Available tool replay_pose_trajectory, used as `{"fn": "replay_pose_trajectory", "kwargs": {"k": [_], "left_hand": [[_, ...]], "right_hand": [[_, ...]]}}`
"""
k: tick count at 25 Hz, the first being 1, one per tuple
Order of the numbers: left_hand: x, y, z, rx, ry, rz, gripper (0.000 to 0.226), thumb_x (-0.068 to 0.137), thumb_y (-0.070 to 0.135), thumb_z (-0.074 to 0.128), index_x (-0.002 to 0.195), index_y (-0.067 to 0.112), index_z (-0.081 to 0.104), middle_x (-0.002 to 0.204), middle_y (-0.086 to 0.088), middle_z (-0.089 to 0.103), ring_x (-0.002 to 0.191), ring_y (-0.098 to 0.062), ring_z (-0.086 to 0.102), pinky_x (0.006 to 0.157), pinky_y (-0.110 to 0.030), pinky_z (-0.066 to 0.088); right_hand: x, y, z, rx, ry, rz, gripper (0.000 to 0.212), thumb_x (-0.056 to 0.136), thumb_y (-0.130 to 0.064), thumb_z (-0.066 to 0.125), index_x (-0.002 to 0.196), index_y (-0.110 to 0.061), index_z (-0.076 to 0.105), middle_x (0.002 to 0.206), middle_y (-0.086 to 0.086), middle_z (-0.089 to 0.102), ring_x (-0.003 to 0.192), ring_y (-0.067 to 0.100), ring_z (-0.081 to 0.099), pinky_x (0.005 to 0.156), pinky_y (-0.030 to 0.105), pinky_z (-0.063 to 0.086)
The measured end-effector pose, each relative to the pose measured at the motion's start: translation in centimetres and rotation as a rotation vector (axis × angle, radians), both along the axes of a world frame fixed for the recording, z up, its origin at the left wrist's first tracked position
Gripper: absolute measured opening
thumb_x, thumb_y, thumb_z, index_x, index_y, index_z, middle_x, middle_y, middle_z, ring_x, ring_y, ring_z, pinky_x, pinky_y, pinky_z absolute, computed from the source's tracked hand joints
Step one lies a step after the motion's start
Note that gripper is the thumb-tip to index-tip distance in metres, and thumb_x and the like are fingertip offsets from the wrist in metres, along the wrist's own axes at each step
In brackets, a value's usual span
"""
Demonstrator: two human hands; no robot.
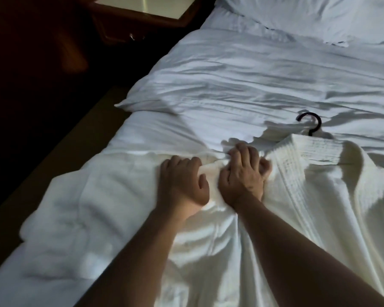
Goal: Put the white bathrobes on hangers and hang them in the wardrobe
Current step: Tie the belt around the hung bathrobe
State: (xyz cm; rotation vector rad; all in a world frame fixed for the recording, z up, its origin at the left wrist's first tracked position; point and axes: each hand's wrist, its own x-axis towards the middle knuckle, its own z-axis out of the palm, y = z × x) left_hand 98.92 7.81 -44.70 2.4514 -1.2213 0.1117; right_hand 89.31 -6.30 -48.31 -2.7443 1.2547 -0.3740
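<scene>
A white bathrobe (297, 207) lies spread on the bed, its ribbed collar toward the pillows. A dark hanger hook (311, 124) sticks out just beyond the collar; the rest of the hanger is hidden inside the robe. My left hand (182, 182) grips a bunch of the robe's fabric near its left shoulder. Right beside it, my right hand (244, 173) clutches the same bunched cloth next to the collar. A sleeve of the robe (80, 207) trails off to the left edge of the bed.
The bed (253, 74) is covered by a rumpled white duvet, with pillows (319, 16) at the far end. A dark wooden nightstand (142, 21) stands at the top left. Dark floor runs along the bed's left side.
</scene>
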Motion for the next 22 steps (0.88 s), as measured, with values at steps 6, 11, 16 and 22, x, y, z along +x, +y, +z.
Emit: {"fn": "replay_pose_trajectory", "kwargs": {"k": [6,11,16,22], "left_hand": [[9.2,5.1,3.1,0.192,0.058,0.011,0.028,0.097,0.05,0.061,0.096,0.025,0.073,0.09,-0.001,0.074,0.091,-0.029,0.066,0.078,-0.035,0.04],[11.6,8.9,0.8,0.054,0.052,0.144,0.061,0.097,0.064,0.045,0.057,0.019,0.048,0.051,0.0,0.046,0.056,-0.03,0.053,0.056,-0.032,0.034],[15.6,15.7,1.3,0.124,-0.044,0.533,0.075,0.105,0.058,0.025,0.077,0.007,0.072,0.068,-0.019,0.062,0.067,-0.035,0.058,0.069,-0.041,0.045],[10.4,19.9,-1.2,0.144,0.294,0.972,0.07,0.098,0.065,0.033,0.127,0.007,0.057,0.121,-0.027,0.058,0.113,-0.047,0.055,0.097,-0.058,0.045]], "right_hand": [[0.5,-0.1,-0.4,-0.041,0.006,-0.009,0.046,0.076,-0.037,0.046,0.12,-0.025,0.054,0.145,-0.002,0.046,0.135,0.025,0.039,0.104,0.053,0.027],[0.5,-0.1,-0.5,-0.049,0.008,-0.01,0.046,0.078,-0.035,0.044,0.122,-0.023,0.053,0.144,-0.002,0.045,0.135,0.025,0.038,0.105,0.054,0.026],[0.4,-0.1,-0.7,-0.061,-0.007,-0.006,0.047,0.078,-0.035,0.044,0.122,-0.022,0.054,0.143,-0.001,0.046,0.134,0.027,0.038,0.105,0.054,0.025],[0.4,-0.1,-0.7,-0.062,-0.006,-0.017,0.045,0.079,-0.035,0.044,0.121,-0.021,0.053,0.143,0.0,0.045,0.136,0.027,0.037,0.105,0.053,0.024]]}}
